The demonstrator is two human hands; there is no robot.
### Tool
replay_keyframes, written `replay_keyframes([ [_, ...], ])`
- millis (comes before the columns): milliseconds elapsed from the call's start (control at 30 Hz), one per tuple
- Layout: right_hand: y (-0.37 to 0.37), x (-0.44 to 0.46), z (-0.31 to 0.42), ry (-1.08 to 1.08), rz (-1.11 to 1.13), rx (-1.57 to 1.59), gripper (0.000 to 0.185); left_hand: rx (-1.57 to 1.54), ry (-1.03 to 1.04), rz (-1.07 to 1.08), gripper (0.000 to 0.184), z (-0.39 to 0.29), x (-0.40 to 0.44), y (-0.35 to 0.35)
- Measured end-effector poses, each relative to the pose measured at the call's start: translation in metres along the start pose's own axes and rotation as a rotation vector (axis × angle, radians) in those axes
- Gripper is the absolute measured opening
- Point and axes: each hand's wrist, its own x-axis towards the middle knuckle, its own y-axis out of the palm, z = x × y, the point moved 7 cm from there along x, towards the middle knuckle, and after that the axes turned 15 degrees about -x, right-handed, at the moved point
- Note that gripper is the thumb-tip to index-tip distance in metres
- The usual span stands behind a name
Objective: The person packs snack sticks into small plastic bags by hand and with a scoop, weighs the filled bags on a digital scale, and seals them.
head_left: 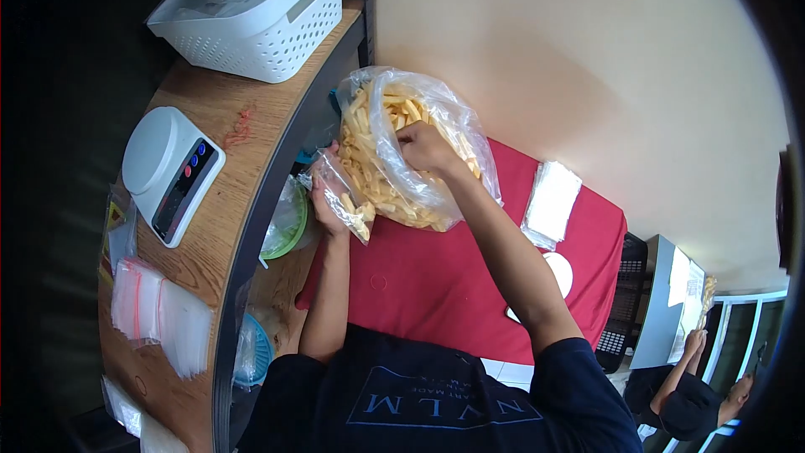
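My left hand (329, 199) is closed around a small clear plastic bag (337, 178), which hangs tilted with a few pale yellow stick-shaped pieces (359, 220) at its lower end. Beside it, a large clear plastic bag (457, 117) full of the same yellow sticks (369, 155) stands on the red-covered table. My right hand (426, 149) reaches into this large bag's opening with fingers curled in among the sticks. What those fingers hold is hidden.
A wooden shelf on the left carries a white basket (285, 46), a digital scale (172, 172) and stacked plastic bags (159, 310). White packets (553, 201) lie on the red cloth (419, 277). Green (289, 231) and blue (260, 352) baskets sit below. Another person (683, 394) works at the right.
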Motion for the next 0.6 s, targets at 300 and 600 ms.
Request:
replay_keyframes([
  [300, -0.005, -0.009, 0.000, 0.060, 0.092, 0.246, 0.016, 0.125, -0.066, -0.181, 0.056, 0.002, 0.003, -0.019],
  [600, -0.006, -0.008, -0.015, 0.133, 0.138, 0.407, 0.019, 0.127, -0.128, -0.281, 0.058, 0.002, 0.005, -0.028],
])
